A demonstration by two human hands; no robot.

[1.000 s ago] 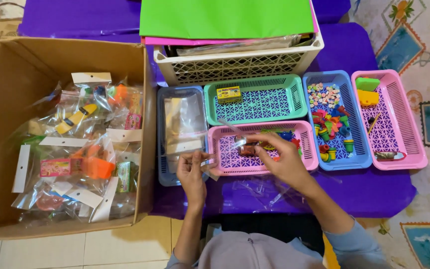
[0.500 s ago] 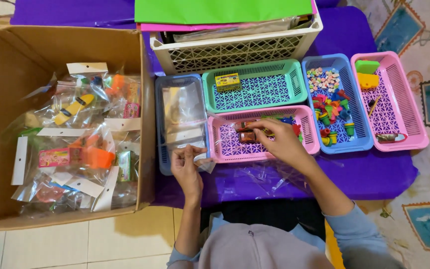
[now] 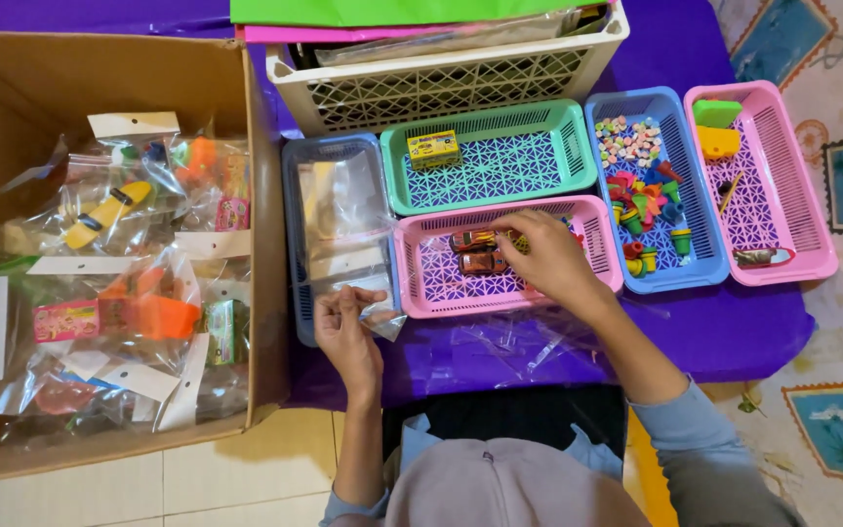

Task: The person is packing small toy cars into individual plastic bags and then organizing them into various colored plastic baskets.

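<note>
We record: right hand (image 3: 545,260) reaching into the small pink plastic lattice basket (image 3: 431,285), fingers curled over two small toy cars (image 3: 475,252) lying side by side, long axes running left to right; whether the fingers have closed on one we cannot tell. Left hand (image 3: 345,330) pinches a small clear plastic bag (image 3: 380,310) at the edge of the blue-grey tray of clear bags (image 3: 295,195), just left of the cars. Large cardboard box of bagged toys (image 3: 100,263) at far left.
</note>
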